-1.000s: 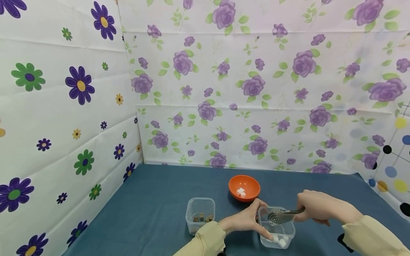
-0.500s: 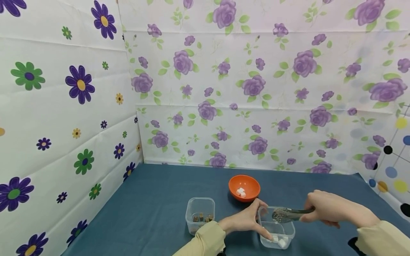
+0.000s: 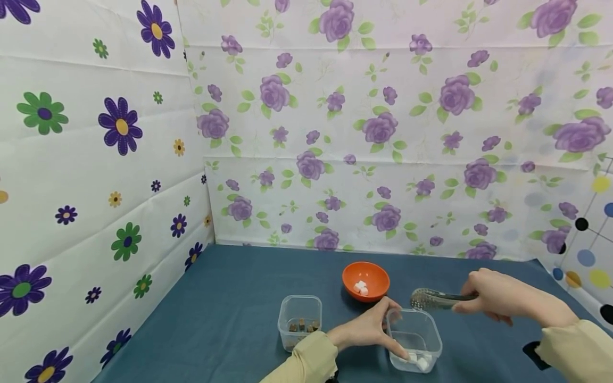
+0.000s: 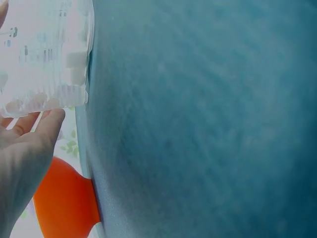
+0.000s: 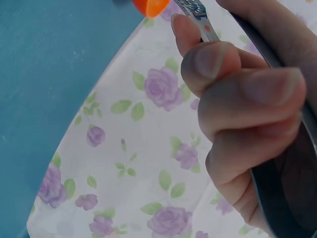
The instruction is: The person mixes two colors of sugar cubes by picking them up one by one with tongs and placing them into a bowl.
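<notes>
My left hand (image 3: 366, 327) holds a clear plastic container (image 3: 435, 335) from its left side, thumb at the near part and fingers at the far corner. Several white cubes (image 3: 421, 363) lie in the container's near end. In the left wrist view, fingertips touch the wall of the container (image 4: 44, 54). My right hand (image 3: 500, 298) grips a pair of metal tongs (image 3: 438, 299) with a perforated head, curled fingers showing in the right wrist view. The tongs' head hovers above the container's far edge. Whether anything sits between its tips I cannot tell.
Behind the container stands an orange bowl (image 3: 377, 275) with several white cubes (image 3: 361, 288) inside. A second clear container (image 3: 300, 304), left of my left hand, holds several brown cubes (image 3: 301, 323). Flower-patterned sheets (image 3: 297, 202) rise behind the blue tablecloth (image 3: 230, 308).
My right hand has lifted the tongs from inside the container and moved them slightly rightward and away, above its far edge. My left hand has stayed on the container.
</notes>
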The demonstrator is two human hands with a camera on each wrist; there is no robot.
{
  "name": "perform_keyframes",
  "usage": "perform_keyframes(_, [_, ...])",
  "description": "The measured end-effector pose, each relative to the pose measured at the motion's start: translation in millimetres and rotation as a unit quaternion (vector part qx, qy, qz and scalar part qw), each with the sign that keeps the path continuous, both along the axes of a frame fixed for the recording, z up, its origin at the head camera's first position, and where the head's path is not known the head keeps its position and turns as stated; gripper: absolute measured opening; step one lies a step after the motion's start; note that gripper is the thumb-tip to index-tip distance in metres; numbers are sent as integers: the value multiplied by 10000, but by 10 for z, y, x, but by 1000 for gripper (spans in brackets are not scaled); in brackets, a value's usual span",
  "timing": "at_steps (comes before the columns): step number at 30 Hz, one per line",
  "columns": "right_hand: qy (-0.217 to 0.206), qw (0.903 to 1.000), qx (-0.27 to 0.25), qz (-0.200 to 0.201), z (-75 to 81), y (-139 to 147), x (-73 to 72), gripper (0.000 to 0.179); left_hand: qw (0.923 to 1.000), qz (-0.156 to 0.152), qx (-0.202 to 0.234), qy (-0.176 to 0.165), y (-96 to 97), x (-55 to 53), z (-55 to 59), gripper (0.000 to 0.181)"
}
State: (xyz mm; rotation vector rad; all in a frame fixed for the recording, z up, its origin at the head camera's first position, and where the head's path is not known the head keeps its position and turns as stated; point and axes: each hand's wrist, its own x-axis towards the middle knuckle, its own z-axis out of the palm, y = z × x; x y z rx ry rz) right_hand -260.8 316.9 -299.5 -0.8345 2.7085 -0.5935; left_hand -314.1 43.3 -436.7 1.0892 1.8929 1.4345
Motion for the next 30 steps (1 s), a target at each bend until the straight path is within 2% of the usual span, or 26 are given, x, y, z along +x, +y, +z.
perform_keyframes(6, [324,9994,42,90,15,32,-105,27,9999,78,40,119,9,-6,1,53])
perform_keyframes(18, [487,9988,-29,-95,-81,-35,-369,29,9996,154,8,234,20,-6,2,56])
perform_keyframes(26, [652,9978,65,-63,-53,-200,-485,32,9998,143,55,88,10,6,16,52])
perform_keyframes(30, [673,9975,138,-172,-74,-281,-533,36,9999,105,62,26,10,4,4,51])
